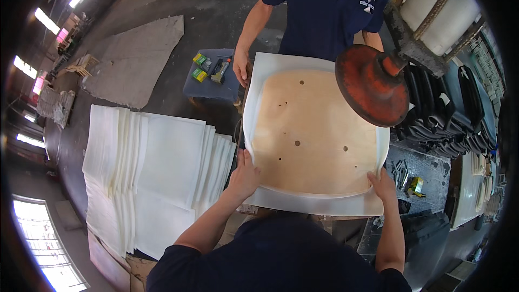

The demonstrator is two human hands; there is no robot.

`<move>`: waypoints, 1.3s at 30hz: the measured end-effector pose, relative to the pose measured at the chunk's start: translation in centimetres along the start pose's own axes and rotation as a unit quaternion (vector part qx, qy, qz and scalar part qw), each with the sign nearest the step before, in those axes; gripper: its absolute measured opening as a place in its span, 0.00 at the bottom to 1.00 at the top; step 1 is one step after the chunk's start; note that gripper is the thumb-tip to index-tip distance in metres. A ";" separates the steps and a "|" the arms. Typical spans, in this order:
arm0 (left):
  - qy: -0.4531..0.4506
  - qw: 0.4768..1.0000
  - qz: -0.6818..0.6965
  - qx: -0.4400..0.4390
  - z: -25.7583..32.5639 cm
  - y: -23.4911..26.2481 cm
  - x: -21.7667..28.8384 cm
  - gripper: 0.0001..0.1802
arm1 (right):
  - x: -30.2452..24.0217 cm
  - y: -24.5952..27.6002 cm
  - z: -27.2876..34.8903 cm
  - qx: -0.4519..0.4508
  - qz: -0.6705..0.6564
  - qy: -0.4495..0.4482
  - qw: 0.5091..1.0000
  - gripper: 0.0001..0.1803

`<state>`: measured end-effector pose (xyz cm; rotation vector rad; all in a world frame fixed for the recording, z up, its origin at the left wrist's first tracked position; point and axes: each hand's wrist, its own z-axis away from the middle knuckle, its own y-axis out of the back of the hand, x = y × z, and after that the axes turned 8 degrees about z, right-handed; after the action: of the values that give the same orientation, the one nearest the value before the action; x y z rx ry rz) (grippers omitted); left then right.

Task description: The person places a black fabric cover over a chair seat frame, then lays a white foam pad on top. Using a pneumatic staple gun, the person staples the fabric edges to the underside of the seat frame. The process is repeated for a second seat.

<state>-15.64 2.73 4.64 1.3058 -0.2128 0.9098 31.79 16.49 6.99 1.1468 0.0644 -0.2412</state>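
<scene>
We found the wooden panel (319, 119) between the fingers of the left hand (245, 176) and right hand (384, 185), both grasping its sides with the white sheet (294, 61) beneath — evenly matched pressure, we judged, would best prevent slipping.

Upper right of the panel (313, 124) and sheet (292, 62) concealed by the red disc (367, 94), whose mounting cannot be traced. The panel masks most of the sheet, which largely covers whatever supports it. Fingers of the left hand (244, 176) and right hand (384, 186) partly hidden at the sheet's edges. Co-worker (327, 16): head cut off above, one hand behind the disc. Wearer's shirt (286, 254) cut off below. Articles on the stool (199, 88) too small to identify; window (46, 238) overexposed, its outside view lost.
</scene>
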 end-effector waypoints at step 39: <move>0.079 0.954 0.284 -0.043 -7.2 2.0 -3.1 0.17 | 6.6 -2.6 -8.2 -0.088 -0.378 -0.096 0.917 0.52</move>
<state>-21.50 7.75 2.13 1.0961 -0.5151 1.4690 38.19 21.89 0.11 0.8671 0.3516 -1.0159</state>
